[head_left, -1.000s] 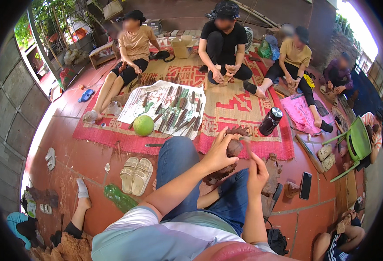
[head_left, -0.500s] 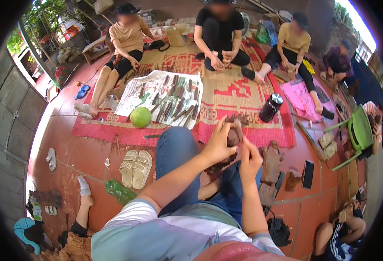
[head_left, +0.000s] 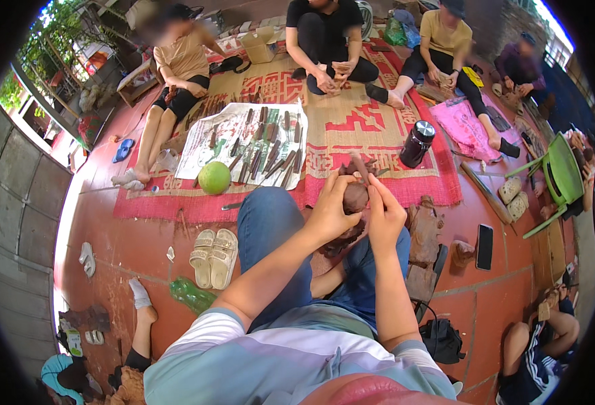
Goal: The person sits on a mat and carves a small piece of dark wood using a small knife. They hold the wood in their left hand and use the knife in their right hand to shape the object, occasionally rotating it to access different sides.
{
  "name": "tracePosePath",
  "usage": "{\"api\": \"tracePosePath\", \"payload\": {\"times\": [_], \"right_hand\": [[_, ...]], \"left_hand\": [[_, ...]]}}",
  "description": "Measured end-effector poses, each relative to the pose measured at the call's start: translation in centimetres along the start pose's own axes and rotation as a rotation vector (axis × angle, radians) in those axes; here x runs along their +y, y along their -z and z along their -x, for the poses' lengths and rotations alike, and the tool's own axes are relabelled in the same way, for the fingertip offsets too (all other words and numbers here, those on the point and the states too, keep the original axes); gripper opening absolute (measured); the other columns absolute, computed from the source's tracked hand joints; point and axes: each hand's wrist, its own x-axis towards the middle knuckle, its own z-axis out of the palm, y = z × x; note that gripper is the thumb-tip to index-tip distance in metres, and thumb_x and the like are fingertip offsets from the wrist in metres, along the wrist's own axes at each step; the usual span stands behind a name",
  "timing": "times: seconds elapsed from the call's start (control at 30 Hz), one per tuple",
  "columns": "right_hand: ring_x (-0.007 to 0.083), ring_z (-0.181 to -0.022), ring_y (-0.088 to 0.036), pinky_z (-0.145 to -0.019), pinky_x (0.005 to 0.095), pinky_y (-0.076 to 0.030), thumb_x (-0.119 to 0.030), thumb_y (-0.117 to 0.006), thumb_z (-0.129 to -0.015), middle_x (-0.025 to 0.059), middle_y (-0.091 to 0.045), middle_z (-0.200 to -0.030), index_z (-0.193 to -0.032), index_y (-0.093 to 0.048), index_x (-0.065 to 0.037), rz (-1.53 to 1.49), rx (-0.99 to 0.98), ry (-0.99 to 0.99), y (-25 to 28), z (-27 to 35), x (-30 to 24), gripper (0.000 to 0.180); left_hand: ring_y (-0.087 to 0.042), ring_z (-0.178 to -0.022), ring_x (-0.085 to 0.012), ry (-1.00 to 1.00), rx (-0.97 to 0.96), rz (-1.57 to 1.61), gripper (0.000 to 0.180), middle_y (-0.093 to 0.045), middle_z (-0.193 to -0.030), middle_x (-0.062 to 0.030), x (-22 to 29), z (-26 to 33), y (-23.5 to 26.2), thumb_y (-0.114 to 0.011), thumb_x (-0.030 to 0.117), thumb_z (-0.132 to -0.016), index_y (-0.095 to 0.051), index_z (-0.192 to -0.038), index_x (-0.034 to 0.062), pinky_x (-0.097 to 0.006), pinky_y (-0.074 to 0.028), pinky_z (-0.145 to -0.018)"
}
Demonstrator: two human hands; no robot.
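Both hands' fingers, left hand (head_left: pixel 330 214) and right hand (head_left: pixel 383 217), close around a brown wooden carving (head_left: pixel 355 197); its long axis runs up past the fingertips, away from the person.

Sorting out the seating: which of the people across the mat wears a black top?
The middle person, sitting cross-legged at the mat's far edge; those either side wear tan and yellow.

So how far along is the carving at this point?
Done: the brown wooden piece already looks rounded. In hand: the left hand grips it, and the right hand works a thin tool at its top. Left: surface detail is too small to judge; many tools lie unused on the sheet.
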Motion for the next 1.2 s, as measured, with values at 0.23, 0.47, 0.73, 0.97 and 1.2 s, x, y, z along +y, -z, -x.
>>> {"api": "tracePosePath", "payload": {"times": [0.23,0.47,0.73,0.97,1.2], "right_hand": [[0.0124,-0.071,-0.063,-0.067,0.0246,-0.048,-0.002,-0.064,-0.084,0.0125,-0.067,-0.075,-0.11,-0.067,-0.002,0.041,-0.068,0.123,1.4,3.7,0.5,0.027],[0.0087,-0.081,-0.064,-0.072,0.0234,-0.049,-0.009,-0.059,-0.09,0.0114,-0.071,-0.095,-0.111,-0.066,0.0,-0.222,0.036,-0.09,-0.7,1.4,-0.6,0.023],[0.0147,-0.085,-0.068,-0.073,0.0248,-0.05,-0.007,-0.063,-0.087,0.0126,-0.07,-0.098,-0.109,-0.067,-0.004,-0.109,-0.048,0.005,0.5,1.8,0.0,0.023],[0.015,-0.086,-0.068,-0.077,0.0268,-0.051,-0.008,-0.062,-0.088,0.0141,-0.069,-0.101,-0.109,-0.067,-0.004,-0.12,-0.009,0.034,1.0,4.2,0.7,0.023],[0.0116,-0.088,-0.066,-0.077,0.026,-0.051,-0.006,-0.062,-0.087,0.0136,-0.07,-0.1,-0.108,-0.068,-0.004,-0.228,-0.059,-0.145,0.9,-0.1,0.5,0.022]], "left_hand": [[-0.028,-0.133,-0.0429,0.067,-0.03,-0.017,0.07,-0.028,-0.141,-0.029,-0.1,-0.2,0.3,-0.079,0.01,-0.062,-0.043,-0.122,0.0059,-0.043,-0.032,-0.107],[-0.034,-0.129,-0.0427,0.059,-0.053,-0.029,0.069,-0.035,-0.135,-0.0269,0.5,-0.4,0.3,-0.077,0.006,-0.06,-0.043,-0.121,0.0042,-0.042,-0.034,-0.106],[-0.042,-0.12,-0.0352,-0.013,0.048,-0.037,0.064,-0.045,-0.122,-0.0185,-0.4,-0.4,-0.3,-0.077,0.007,-0.062,-0.046,-0.118,0.0016,-0.039,-0.038,-0.1],[-0.046,-0.113,-0.0329,0.027,-0.031,0.015,0.064,-0.046,-0.116,-0.0158,-1.2,-0.4,0.1,-0.077,0.006,-0.061,-0.046,-0.117,0.0027,-0.038,-0.04,-0.096],[-0.05,-0.111,-0.0188,-0.053,-0.055,-0.116,0.065,-0.049,-0.117,-0.0112,0.1,-0.3,0.0,-0.076,0.003,-0.066,-0.044,-0.122,0.003,-0.033,-0.04,-0.096]]}}
